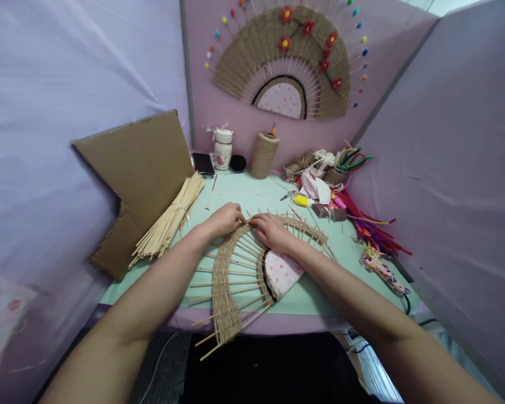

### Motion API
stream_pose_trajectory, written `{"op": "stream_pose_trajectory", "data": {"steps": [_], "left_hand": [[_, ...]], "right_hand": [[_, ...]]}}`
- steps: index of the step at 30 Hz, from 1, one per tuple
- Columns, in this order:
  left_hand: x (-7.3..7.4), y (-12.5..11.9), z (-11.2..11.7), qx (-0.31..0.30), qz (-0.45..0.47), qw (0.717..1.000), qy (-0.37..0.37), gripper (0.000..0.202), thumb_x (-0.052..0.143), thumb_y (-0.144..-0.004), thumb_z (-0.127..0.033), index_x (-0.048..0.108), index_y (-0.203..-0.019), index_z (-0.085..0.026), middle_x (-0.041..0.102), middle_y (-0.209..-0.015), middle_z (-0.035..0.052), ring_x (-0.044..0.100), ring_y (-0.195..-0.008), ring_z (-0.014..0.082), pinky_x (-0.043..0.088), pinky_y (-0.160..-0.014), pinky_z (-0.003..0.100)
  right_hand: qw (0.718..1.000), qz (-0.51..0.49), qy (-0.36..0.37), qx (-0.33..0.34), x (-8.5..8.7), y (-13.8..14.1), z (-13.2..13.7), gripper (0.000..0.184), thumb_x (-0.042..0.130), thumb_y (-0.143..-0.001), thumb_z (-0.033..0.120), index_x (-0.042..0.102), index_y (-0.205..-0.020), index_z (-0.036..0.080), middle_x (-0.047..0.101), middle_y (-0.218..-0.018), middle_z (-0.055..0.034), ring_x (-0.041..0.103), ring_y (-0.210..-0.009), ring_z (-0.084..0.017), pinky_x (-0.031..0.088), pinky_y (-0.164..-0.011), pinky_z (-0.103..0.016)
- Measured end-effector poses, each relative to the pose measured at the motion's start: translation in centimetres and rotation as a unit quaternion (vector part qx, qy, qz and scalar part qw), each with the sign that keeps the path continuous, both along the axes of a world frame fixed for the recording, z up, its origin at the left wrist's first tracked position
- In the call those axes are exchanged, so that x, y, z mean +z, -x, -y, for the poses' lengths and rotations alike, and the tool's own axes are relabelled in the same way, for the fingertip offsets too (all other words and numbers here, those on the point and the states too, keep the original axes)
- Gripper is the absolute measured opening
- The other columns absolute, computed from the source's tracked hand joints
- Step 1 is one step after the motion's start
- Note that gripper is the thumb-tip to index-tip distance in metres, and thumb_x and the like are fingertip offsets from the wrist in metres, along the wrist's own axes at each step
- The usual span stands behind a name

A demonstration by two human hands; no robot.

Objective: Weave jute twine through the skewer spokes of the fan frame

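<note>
A half-round woven fan [223,280] lies on the table, its thin wooden sticks spreading out from a white, pink-dotted half circle [283,273] edged in black. Brown twine is woven across the sticks in a wide band, and the stick ends poke out past it. At the top of the band my left hand [226,220] is closed, fingertips pinching its outer edge. Just to the right, my right hand [273,232] reaches over the fan with bent fingers gripping the same stretch of weave. The fingertips of both hands nearly meet. Any loose strand between them is too small to make out.
Left are a bundle of sticks [172,219] and folded cardboard [138,179]. Behind stand a white bottle [223,150] and a twine spool [265,156]. Pipe cleaners [376,224] and a patterned glue gun [385,269] lie right. A finished flowered fan [244,62] hangs on the back wall.
</note>
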State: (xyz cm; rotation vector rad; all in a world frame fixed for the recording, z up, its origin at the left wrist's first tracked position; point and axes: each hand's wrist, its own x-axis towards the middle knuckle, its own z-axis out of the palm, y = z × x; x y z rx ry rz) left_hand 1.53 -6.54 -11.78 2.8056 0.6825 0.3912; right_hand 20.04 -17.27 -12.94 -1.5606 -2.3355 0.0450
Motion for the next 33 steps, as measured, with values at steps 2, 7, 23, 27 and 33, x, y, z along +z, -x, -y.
{"op": "stream_pose_trajectory", "data": {"steps": [2,7,23,27,33], "left_hand": [[-0.1,0.0,0.0,0.01,-0.01,1.0,-0.016,0.034,0.052,-0.08,-0.013,0.078,-0.099,-0.023,0.065,-0.093,0.0076,0.057,-0.097,0.0221,0.045,-0.091,0.032],[0.3,0.2,0.1,0.05,0.003,0.999,-0.021,0.034,0.05,-0.081,-0.014,0.078,-0.098,-0.022,0.066,-0.097,0.008,0.057,-0.103,0.0234,0.045,-0.094,0.033],[-2.0,0.5,-2.8,0.117,0.006,0.993,0.022,0.043,0.046,-0.073,-0.006,0.074,-0.104,-0.016,0.069,-0.117,0.0073,0.059,-0.114,0.0209,0.04,-0.105,0.031],[-1.9,0.4,-2.7,0.108,0.003,0.994,0.028,0.044,0.045,-0.073,-0.006,0.073,-0.105,-0.015,0.069,-0.118,0.007,0.059,-0.114,0.021,0.04,-0.105,0.031],[-1.8,0.5,-2.3,0.107,0.011,0.994,0.03,0.046,0.047,-0.074,-0.005,0.07,-0.113,-0.013,0.067,-0.12,0.0109,0.058,-0.115,0.0228,0.039,-0.106,0.034]], "right_hand": [[1.0,0.016,0.013,0.0,0.0,0.1,-0.3,0.031,0.047,-0.094,0.021,0.06,-0.122,0.017,0.061,-0.125,-0.01,0.05,-0.112,-0.023,0.038,-0.1,-0.04],[1.0,0.01,0.019,-0.009,0.1,0.3,-0.4,0.029,0.046,-0.094,0.02,0.058,-0.119,0.016,0.062,-0.122,-0.0098,0.051,-0.111,-0.023,0.038,-0.099,-0.038],[0.994,0.065,0.051,-0.072,0.5,1.5,-0.7,0.031,0.043,-0.096,0.029,0.058,-0.122,0.027,0.059,-0.123,-0.0089,0.051,-0.111,-0.027,0.037,-0.096,-0.048],[0.994,0.06,0.054,-0.076,0.4,1.7,-0.5,0.036,0.044,-0.094,0.028,0.056,-0.128,0.026,0.056,-0.128,-0.0105,0.049,-0.114,-0.029,0.036,-0.098,-0.05],[0.994,0.014,0.06,-0.089,0.5,1.7,-0.4,0.036,0.043,-0.092,0.024,0.053,-0.126,0.021,0.059,-0.126,-0.011,0.05,-0.115,-0.028,0.035,-0.099,-0.05]]}}
